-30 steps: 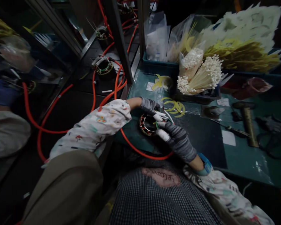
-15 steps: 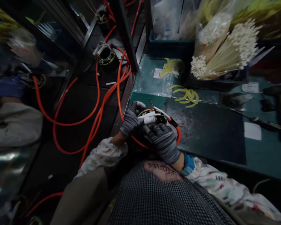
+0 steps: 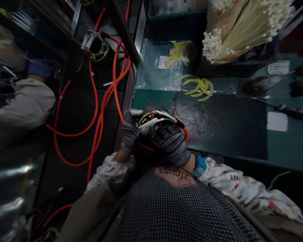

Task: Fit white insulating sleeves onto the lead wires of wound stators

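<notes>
Wound stator is held at the eight-o'clock edge of the bench, left hand curled on its nine-o'clock side, right hand bent equally close at five, grip hidden, white tube's long axis running eight to two.

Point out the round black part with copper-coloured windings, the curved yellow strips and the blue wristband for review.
Round black part with copper-coloured windings (image 3: 149,117): head view, on the windings.
Curved yellow strips (image 3: 204,86): head view, where they overlap.
Blue wristband (image 3: 200,165): head view, its middle.
</notes>
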Demonstrator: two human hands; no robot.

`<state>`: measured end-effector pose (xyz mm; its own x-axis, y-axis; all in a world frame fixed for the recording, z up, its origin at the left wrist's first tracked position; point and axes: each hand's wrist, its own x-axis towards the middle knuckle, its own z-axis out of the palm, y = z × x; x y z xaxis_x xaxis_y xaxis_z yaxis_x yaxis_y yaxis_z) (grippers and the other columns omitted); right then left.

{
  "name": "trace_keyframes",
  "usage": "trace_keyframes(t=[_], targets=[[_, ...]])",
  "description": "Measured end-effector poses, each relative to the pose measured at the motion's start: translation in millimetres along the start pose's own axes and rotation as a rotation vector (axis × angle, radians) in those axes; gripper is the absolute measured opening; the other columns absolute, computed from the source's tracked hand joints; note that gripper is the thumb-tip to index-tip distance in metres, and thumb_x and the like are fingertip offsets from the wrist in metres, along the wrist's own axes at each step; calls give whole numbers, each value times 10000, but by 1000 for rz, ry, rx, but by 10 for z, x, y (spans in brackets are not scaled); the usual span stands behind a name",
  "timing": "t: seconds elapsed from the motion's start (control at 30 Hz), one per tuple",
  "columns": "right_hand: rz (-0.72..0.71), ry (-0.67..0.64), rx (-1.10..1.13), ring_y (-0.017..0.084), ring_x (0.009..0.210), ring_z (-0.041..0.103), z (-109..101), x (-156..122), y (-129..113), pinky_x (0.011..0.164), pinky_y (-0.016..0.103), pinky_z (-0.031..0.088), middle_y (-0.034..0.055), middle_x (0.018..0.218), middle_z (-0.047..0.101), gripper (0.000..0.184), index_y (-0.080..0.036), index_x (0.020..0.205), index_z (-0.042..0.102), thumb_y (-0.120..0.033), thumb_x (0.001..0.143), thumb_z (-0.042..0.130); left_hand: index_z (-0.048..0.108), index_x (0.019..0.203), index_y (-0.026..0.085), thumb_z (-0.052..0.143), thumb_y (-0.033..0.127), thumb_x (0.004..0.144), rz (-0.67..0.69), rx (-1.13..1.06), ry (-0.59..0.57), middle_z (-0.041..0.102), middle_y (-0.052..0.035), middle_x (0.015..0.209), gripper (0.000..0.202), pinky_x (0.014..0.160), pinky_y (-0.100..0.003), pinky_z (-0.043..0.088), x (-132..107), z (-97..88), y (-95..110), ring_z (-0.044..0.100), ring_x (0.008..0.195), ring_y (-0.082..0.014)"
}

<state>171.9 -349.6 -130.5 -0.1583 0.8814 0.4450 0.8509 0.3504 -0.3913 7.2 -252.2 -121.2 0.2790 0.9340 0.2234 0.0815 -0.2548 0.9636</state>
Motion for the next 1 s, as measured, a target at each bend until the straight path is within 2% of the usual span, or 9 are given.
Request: trace_keyframes(t=[0.17,0.27,0.37,0.43,0.5,0.6,0.77,0.87,1.0], targets=[[67,-76,89,290,1145,727,59,-27,-9,974,449,629,88,1252,809,245,-232,1253,786,-212,1040,667,607,1388,339,1018,557,663,80,21,-183,583,-41,1393,861,1170,-459,560,-98,-173,-66,619,1338,-270],[9,-14,116,271,1157,733,35,-117,45,1000,427,627,89,1269,796,281,-248,1277,770,-168,1044,634,565,1459,320,953,518,771,68,65,-209,559,-69,1470,815,1228,-467,529,-149,-213,-82,580,1404,-293],[-145,111,175,205,1087,739,-146,-222,148,1007,373,624,23,1226,801,349,-318,1322,736,-144,1043,619,527,1509,334,895,553,834,55,83,-195,556,-74,1493,799,1243,-471,527,-179,-187,-58,578,1414,-308],[-159,162,196,204,1155,726,-294,-249,233,1099,392,592,-20,1274,783,435,-406,1393,690,-171,1029,662,486,1557,347,832,576,890,104,133,-204,547,-81,1508,785,1252,-477,518,-199,-132,-33,565,1434,-316],[-18,168,210,265,1352,658,-375,-220,324,1218,484,522,-20,1435,716,582,-471,1514,587,-221,1006,716,433,1608,324,745,612,945,188,260,-202,522,-110,1526,788,1258,-498,500,-232,-49,-17,541,1456,-333],[262,153,372,335,1535,516,-310,-121,455,1277,603,457,31,1653,542,784,-435,1687,350,-323,1005,720,299,1688,292,598,675,1009,312,512,-163,456,-159,1565,835,1249,-535,481,-304,106,-22,501,1489,-358],[397,95,714,338,1564,485,-135,-44,604,1298,645,415,54,1737,435,1001,-406,1743,174,-451,949,782,40,1753,295,461,702,1051,373,642,-167,311,-215,1686,914,1244,-536,481,-399,244,-63,420,1573,-381],[304,26,711,347,1647,345,-193,-60,668,1347,638,330,36,1797,322,972,-386,1727,262,-470,926,805,14,1756,298,523,621,1054,343,627,-203,263,-210,1731,924,1261,-522,472,-408,192,-62,390,1598,-384],[62,-8,596,370,1691,222,-272,-112,717,1376,665,242,-52,1816,257,542,-398,1487,634,-449,962,758,-5,1758,296,609,533,1026,350,562,-282,234,-206,1757,985,1273,-547,458,-401,120,-37,372,1608,-416]])
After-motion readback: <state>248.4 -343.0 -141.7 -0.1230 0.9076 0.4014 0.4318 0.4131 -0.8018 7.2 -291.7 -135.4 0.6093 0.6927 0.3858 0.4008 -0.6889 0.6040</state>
